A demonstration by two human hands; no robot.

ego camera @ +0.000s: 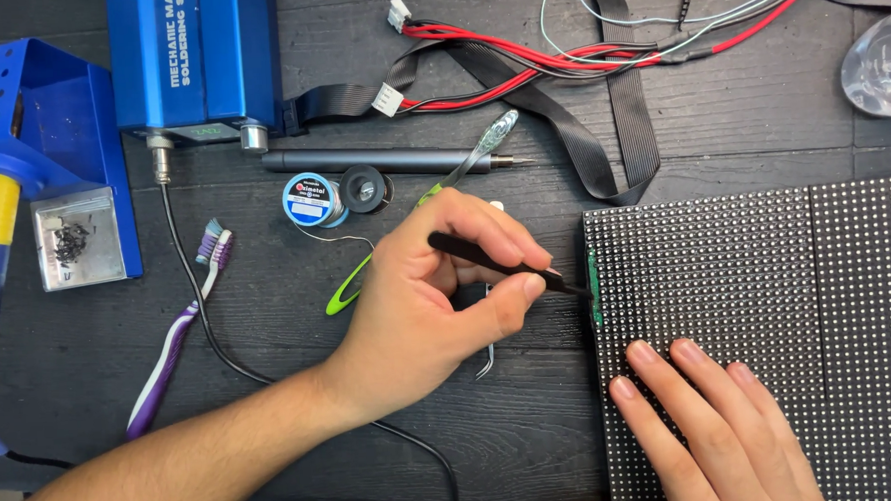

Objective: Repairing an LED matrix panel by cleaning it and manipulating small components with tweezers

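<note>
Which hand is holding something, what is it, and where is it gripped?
The left hand pinches black tweezers along their middle, tips at the LED panel edge. The right hand rests flat on the panel.

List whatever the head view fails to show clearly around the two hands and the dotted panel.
- Tip of the black tweezers, held in the left hand: too small to tell what it touches at the panel's left edge.
- Dotted panel: cut off by the right and bottom frame edges.
- Right hand: wrist cut off by the bottom edge; it covers part of the panel.
- Green-handled tool: its middle is hidden behind the left hand.
</note>
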